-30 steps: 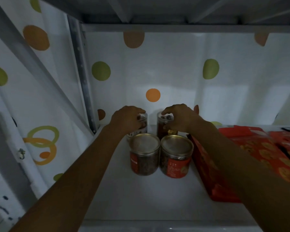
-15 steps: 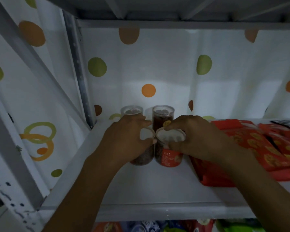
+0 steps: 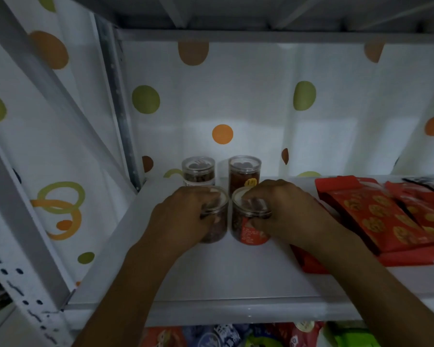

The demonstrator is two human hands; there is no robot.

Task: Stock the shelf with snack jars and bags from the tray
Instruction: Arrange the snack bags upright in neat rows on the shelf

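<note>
White shelf board (image 3: 236, 271) carries four clear snack jars in two rows of two, towards its left end.

1. Left hand (image 3: 183, 219): fingers curl round the near-left jar (image 3: 217, 230) from its left side and cover much of its wall and lid rim.
2. Right hand (image 3: 283, 211): fingers lie curled over the lid edge of the near-right jar (image 3: 248, 232) and the thumb presses its red label, so the hand grips this jar.
3. Both near jars stand upright on the shelf, side by side and close to touching.
4. Far-left jar (image 3: 198, 171) and far-right jar (image 3: 244, 171) stand upright directly behind them, free of both hands.

Change: one second ago the hands held the two far jars, and the near pair stood untouched. Half a second ago the hands were already on the near pair, and that grip is unchanged.

Red snack bags (image 3: 376, 216) lie flat on the shelf, just right of the right hand. A white curtain with coloured dots (image 3: 236, 96) hangs behind the shelf. Coloured packets (image 3: 223, 336) show on the level below.
</note>
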